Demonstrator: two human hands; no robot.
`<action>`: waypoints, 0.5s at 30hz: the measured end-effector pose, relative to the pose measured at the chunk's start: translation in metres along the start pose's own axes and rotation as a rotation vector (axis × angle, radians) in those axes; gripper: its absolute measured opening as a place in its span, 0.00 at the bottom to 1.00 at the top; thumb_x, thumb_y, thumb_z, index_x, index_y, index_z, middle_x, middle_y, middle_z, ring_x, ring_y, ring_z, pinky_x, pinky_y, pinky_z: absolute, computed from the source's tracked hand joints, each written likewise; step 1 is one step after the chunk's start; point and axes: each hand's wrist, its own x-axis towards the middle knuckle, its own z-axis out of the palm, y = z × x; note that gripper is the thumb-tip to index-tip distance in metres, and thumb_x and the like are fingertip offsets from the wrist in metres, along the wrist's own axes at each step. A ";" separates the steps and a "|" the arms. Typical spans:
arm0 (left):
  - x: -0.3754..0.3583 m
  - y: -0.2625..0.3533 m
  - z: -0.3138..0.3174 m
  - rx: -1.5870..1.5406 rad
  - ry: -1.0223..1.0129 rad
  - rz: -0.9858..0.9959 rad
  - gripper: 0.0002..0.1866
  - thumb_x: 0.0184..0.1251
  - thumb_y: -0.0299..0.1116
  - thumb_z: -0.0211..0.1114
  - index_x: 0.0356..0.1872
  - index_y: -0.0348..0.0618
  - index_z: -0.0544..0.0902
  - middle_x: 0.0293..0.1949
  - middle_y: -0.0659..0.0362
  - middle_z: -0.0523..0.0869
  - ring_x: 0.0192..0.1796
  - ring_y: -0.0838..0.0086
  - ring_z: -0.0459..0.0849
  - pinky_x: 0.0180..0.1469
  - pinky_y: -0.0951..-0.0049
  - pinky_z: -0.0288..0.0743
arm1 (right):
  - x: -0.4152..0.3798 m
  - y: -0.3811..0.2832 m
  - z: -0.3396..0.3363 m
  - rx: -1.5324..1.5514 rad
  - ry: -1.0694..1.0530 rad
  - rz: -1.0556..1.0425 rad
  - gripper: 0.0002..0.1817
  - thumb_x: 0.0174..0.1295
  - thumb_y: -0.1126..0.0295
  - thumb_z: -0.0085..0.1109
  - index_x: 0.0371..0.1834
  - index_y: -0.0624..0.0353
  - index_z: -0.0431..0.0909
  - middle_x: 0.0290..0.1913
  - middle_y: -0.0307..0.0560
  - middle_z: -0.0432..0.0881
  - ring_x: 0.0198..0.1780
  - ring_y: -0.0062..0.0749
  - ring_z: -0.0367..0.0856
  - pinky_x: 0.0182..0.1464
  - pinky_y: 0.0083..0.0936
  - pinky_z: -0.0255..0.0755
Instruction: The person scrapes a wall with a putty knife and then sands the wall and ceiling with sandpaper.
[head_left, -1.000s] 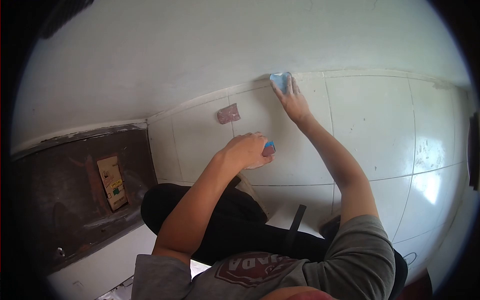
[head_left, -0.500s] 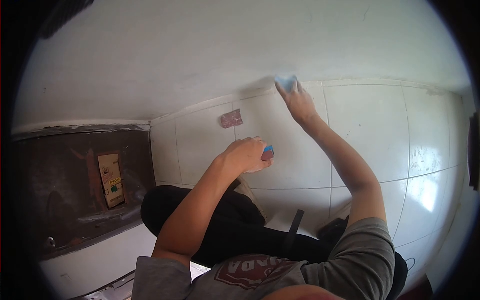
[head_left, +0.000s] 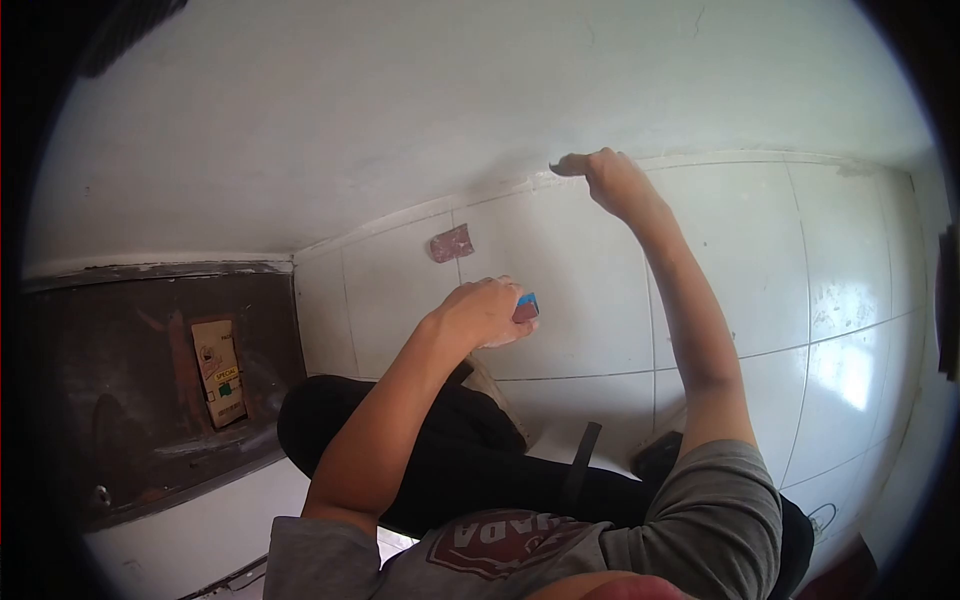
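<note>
My left hand (head_left: 483, 312) is closed around a small blue piece with a reddish-brown face (head_left: 526, 307), held low over the tiled floor (head_left: 580, 265). Its full shape is hidden by my fingers. Further out, my right hand (head_left: 617, 183) pinches a thin, flat scraper (head_left: 568, 166) seen nearly edge-on. The scraper's tip is at the seam where the white wall (head_left: 450, 110) meets the floor; whether it presses on the wall cannot be told. A reddish-brown piece of sandpaper (head_left: 452, 244) with whitish dust lies on the tiles beyond my left hand.
A dark brown door panel (head_left: 130, 370) stands at the left, with a piece of cardboard (head_left: 219, 372) in a cut-out. My crouched legs (head_left: 420, 450) are close below my hands. A thin cable loop (head_left: 822, 518) lies at the lower right.
The scraper in my right hand has turned from its broad light-blue face to nearly edge-on, and that wrist has rotated. My left hand keeps its grip, almost in place. The view has shifted slightly.
</note>
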 end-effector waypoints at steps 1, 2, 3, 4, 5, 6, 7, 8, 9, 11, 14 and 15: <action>-0.001 0.003 -0.003 0.004 -0.007 0.002 0.22 0.73 0.52 0.64 0.42 0.39 0.84 0.50 0.49 0.85 0.53 0.52 0.87 0.57 0.53 0.80 | 0.002 0.006 -0.001 0.045 -0.009 -0.034 0.21 0.69 0.82 0.50 0.57 0.51 0.88 0.44 0.57 0.90 0.46 0.54 0.89 0.47 0.45 0.84; -0.001 0.005 -0.005 0.009 -0.016 0.003 0.22 0.73 0.52 0.64 0.42 0.39 0.84 0.50 0.49 0.85 0.53 0.52 0.87 0.57 0.53 0.80 | 0.003 0.010 0.001 0.093 -0.019 -0.068 0.20 0.69 0.82 0.50 0.55 0.52 0.89 0.44 0.57 0.90 0.46 0.54 0.89 0.48 0.44 0.84; 0.000 0.006 -0.005 0.011 -0.018 0.004 0.22 0.73 0.52 0.64 0.42 0.39 0.84 0.50 0.49 0.85 0.53 0.52 0.87 0.57 0.53 0.80 | 0.004 0.009 -0.004 0.176 0.039 -0.057 0.19 0.69 0.81 0.51 0.55 0.53 0.89 0.45 0.56 0.90 0.46 0.54 0.89 0.50 0.43 0.83; 0.001 0.007 -0.005 0.013 -0.021 0.005 0.22 0.73 0.52 0.64 0.42 0.39 0.84 0.50 0.49 0.85 0.53 0.52 0.87 0.57 0.53 0.80 | 0.004 0.009 -0.010 0.258 0.097 -0.046 0.18 0.70 0.79 0.53 0.55 0.54 0.89 0.46 0.56 0.91 0.47 0.53 0.90 0.51 0.42 0.83; 0.003 0.008 -0.005 0.014 -0.023 0.006 0.22 0.73 0.51 0.64 0.42 0.39 0.84 0.50 0.49 0.85 0.53 0.53 0.87 0.57 0.53 0.80 | 0.005 0.010 -0.017 0.339 0.155 -0.034 0.16 0.70 0.78 0.54 0.55 0.55 0.89 0.47 0.55 0.91 0.47 0.53 0.90 0.53 0.41 0.83; 0.004 0.008 -0.004 0.020 -0.019 0.009 0.22 0.73 0.52 0.64 0.43 0.39 0.84 0.51 0.49 0.85 0.53 0.53 0.87 0.57 0.53 0.80 | 0.003 0.007 -0.030 0.520 0.209 0.009 0.15 0.72 0.78 0.53 0.55 0.60 0.87 0.48 0.54 0.92 0.49 0.49 0.91 0.57 0.37 0.82; 0.006 0.008 -0.003 0.025 -0.015 0.014 0.22 0.73 0.52 0.64 0.43 0.39 0.84 0.51 0.49 0.85 0.53 0.53 0.87 0.57 0.53 0.80 | 0.003 0.004 -0.038 0.621 0.401 -0.082 0.15 0.74 0.78 0.51 0.57 0.64 0.85 0.46 0.50 0.93 0.50 0.40 0.92 0.49 0.34 0.85; 0.007 0.009 -0.003 0.031 -0.013 0.019 0.22 0.73 0.52 0.64 0.44 0.40 0.84 0.51 0.49 0.85 0.54 0.53 0.87 0.57 0.54 0.80 | -0.003 0.001 -0.047 0.689 0.560 0.022 0.16 0.74 0.80 0.51 0.59 0.66 0.83 0.49 0.51 0.91 0.52 0.37 0.92 0.46 0.30 0.86; 0.010 0.011 -0.004 0.035 -0.025 0.014 0.21 0.73 0.52 0.64 0.44 0.40 0.84 0.51 0.49 0.85 0.54 0.53 0.86 0.57 0.54 0.80 | -0.008 -0.005 -0.055 0.753 0.722 0.129 0.16 0.75 0.82 0.50 0.62 0.68 0.81 0.53 0.52 0.90 0.53 0.35 0.91 0.43 0.26 0.87; 0.014 0.015 -0.006 0.044 -0.051 0.004 0.21 0.74 0.52 0.64 0.46 0.40 0.84 0.52 0.49 0.85 0.54 0.53 0.86 0.57 0.54 0.80 | -0.003 -0.007 -0.054 0.762 1.251 0.054 0.16 0.77 0.78 0.52 0.63 0.69 0.77 0.53 0.53 0.88 0.50 0.32 0.90 0.31 0.20 0.85; 0.021 0.017 -0.003 0.058 -0.036 0.016 0.21 0.74 0.51 0.65 0.47 0.40 0.84 0.52 0.49 0.85 0.55 0.52 0.86 0.57 0.54 0.80 | 0.006 0.006 -0.041 0.834 1.434 0.305 0.15 0.78 0.74 0.53 0.62 0.71 0.75 0.52 0.55 0.86 0.47 0.33 0.89 0.27 0.20 0.86; 0.022 0.019 -0.005 0.062 -0.038 0.016 0.21 0.74 0.51 0.65 0.47 0.40 0.84 0.53 0.49 0.85 0.55 0.52 0.86 0.57 0.54 0.80 | 0.007 0.009 -0.032 0.862 1.450 0.374 0.15 0.78 0.73 0.54 0.62 0.70 0.75 0.52 0.55 0.85 0.46 0.33 0.89 0.27 0.20 0.87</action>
